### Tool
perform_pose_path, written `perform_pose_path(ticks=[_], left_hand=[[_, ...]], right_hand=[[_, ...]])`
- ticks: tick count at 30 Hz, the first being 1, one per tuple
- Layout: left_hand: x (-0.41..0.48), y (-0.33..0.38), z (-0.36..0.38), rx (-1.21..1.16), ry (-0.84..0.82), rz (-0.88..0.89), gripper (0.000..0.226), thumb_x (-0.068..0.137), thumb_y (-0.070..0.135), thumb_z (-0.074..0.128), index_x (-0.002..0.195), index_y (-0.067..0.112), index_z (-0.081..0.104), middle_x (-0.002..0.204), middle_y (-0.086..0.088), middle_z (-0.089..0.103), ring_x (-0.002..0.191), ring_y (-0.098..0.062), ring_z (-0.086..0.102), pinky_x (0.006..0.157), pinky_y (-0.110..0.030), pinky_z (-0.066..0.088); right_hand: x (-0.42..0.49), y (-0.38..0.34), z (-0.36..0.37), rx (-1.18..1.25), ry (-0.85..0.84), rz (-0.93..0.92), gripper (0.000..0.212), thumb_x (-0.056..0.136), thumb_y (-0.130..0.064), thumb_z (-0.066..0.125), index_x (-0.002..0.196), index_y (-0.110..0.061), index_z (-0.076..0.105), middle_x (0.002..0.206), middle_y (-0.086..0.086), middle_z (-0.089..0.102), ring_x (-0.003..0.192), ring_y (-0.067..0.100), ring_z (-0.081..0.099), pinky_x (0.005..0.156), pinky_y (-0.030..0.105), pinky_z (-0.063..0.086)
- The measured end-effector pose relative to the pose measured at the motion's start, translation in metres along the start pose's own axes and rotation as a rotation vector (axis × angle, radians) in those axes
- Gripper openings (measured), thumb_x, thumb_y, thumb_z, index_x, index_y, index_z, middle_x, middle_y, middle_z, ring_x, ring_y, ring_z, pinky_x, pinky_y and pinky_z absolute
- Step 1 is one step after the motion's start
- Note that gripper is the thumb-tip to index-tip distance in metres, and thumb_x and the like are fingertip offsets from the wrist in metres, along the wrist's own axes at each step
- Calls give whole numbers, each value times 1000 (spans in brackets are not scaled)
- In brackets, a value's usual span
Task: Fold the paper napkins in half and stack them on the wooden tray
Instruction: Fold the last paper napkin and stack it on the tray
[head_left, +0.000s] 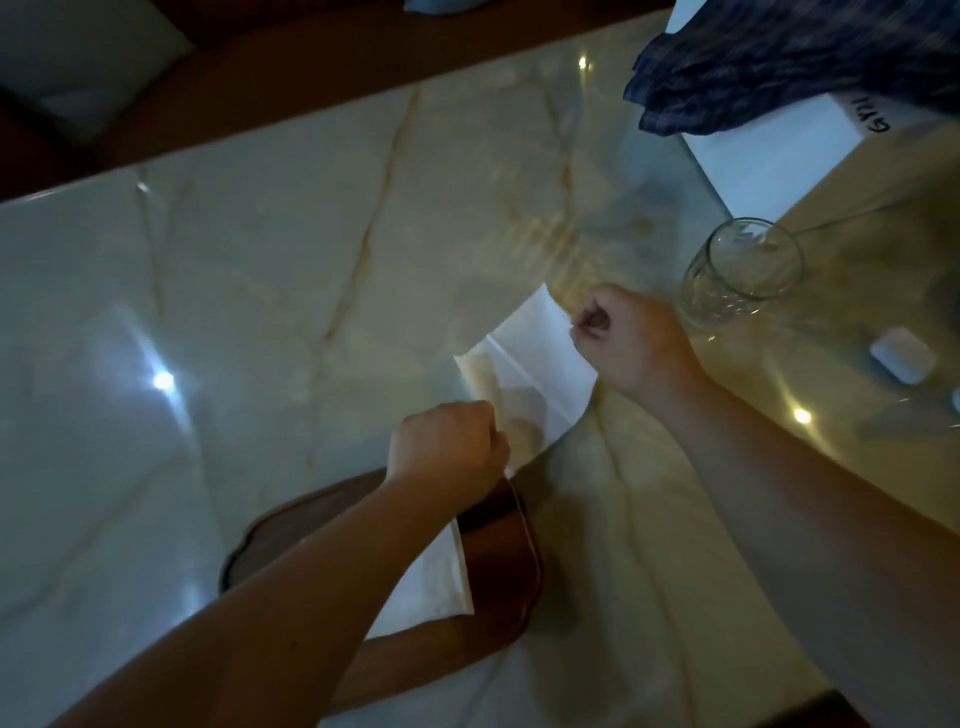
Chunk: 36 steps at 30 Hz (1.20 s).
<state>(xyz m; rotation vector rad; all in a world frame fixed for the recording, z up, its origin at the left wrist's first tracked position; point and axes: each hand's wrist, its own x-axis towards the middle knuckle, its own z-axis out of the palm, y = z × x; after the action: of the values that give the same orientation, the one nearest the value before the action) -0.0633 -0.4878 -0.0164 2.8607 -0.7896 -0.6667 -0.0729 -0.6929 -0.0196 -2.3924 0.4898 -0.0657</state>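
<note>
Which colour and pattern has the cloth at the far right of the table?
The cloth is dark blue with a faint check pattern, in the head view.

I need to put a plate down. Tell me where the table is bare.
The widest bare stretch of the table runs left of the napkin and beyond the wooden tray, up to the far edge. The right side is crowded: a glass, a small white case, a white box under blue cloth.
</note>
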Motion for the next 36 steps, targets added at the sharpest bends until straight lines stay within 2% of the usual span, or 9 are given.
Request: perform_pose_path(ticks=[6,9,12,15,18,22,26,30,36], left_hand=[[-9,6,-3,-58,24,90,31,92,45,40,85,23,61,82,1,64,72,-21,63,68,-33,52],[3,-9,-17,-131,164,83,22,89,40,51,100,23,59,98,0,61,87,-21,61,71,-35,51],[27,-28,-34,-156,328,89,47,84,35,63,124,19,46,123,-7,53,113,-26,50,88,-43,47],[49,-33,-47,-26,332,121,77,80,38,68,141,18,26,140,-8,42,129,-29,39,100,-44,40],[59,-37,-45,121,331,204,62,82,36,67,136,24,40,140,-5,45,126,-27,41,98,-44,40],[56,-49,-34,214,329,310,17,81,23,63,97,20,71,108,-4,66,102,-27,55,83,-41,43],[46,-58,-24,162,252,339,25,81,32,63,101,18,69,109,-6,66,103,-28,57,88,-44,44],[45,-70,-27,182,163,407,55,77,63,45,109,22,64,110,-3,63,106,-25,56,92,-43,41],[73,-66,-33,13,159,269,34,89,36,55,118,18,57,121,-6,58,111,-26,52,90,-45,48]], right_hand=[[26,-32,-4,-55,-76,-198,16,80,-9,65,95,-13,63,88,-10,61,81,2,52,63,15,35],[31,-37,-8,-42,-136,-240,18,80,-9,66,98,-13,62,89,-10,62,83,3,56,61,4,36],[26,-38,-12,-17,-190,-256,18,82,-11,67,99,-14,62,88,-11,62,83,3,58,64,-3,35],[16,-37,-13,4,-207,-269,19,82,-11,69,100,-14,63,87,-12,62,81,1,58,65,-3,36],[3,-35,-10,40,-215,-285,19,79,-11,70,97,-14,64,84,-13,63,80,-1,60,67,2,40],[-20,-25,0,77,-193,-266,20,77,-14,73,95,-18,64,82,-10,65,75,4,60,67,13,46],[-44,-9,20,53,-184,-223,13,76,-24,73,86,-20,64,82,-5,67,73,13,62,68,35,53],[-52,0,26,90,-141,-167,23,75,-40,72,83,-19,65,80,-5,66,70,14,62,67,32,52],[-27,15,22,-24,10,28,17,78,-27,70,90,-16,65,86,1,63,82,22,61,75,36,50]])
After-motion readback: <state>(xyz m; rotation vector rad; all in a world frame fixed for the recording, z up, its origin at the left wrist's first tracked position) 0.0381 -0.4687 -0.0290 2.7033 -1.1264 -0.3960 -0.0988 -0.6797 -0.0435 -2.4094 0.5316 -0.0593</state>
